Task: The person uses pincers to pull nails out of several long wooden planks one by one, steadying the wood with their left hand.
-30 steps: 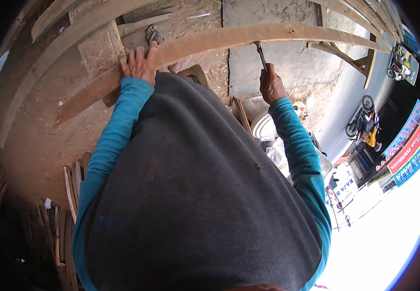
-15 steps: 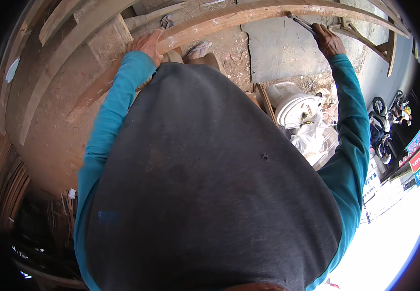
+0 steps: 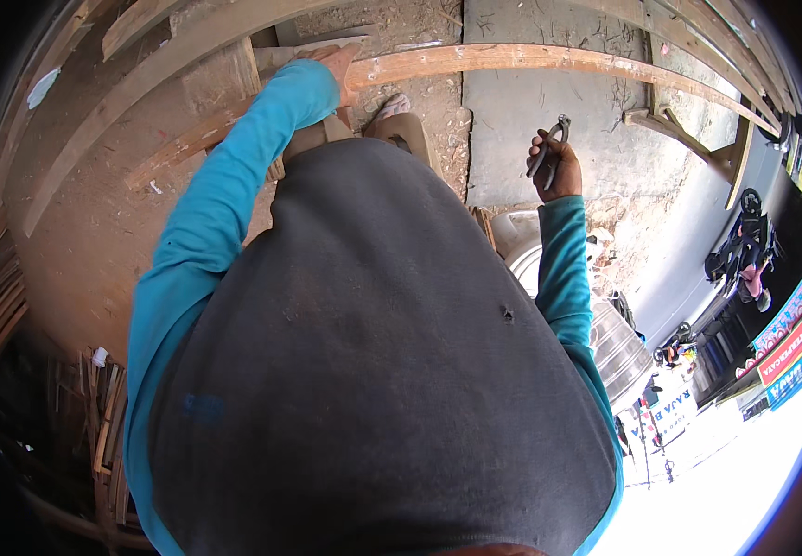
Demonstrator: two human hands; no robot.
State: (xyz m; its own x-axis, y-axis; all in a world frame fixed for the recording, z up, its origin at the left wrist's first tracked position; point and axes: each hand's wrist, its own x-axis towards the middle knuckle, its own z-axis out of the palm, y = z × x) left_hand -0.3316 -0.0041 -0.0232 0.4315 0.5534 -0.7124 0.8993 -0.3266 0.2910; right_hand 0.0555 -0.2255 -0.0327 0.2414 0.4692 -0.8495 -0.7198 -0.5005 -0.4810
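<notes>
A long reddish-brown wooden plank (image 3: 512,57) runs across the top of the view, its near-left part passing under my left sleeve. My left hand (image 3: 341,67) is on that plank, fingers curled over its far edge and partly hidden. Off to the right, my right hand (image 3: 563,171) holds a pair of metal pincers (image 3: 556,132), jaws upward and handles somewhat spread. The pincers are held in the air on the near side of the plank, apart from it.
More planks (image 3: 141,116) lie at the left and upper right, with a wooden support (image 3: 688,139) below the right ones. A grey sheet (image 3: 512,120) covers part of the ground. A white container (image 3: 523,250) stands by my right forearm; motorcycles (image 3: 744,246) are farther right.
My right hand with the pincers has come off the plank and drawn back toward me and leftward. My left hand has slid a little right along the plank.
</notes>
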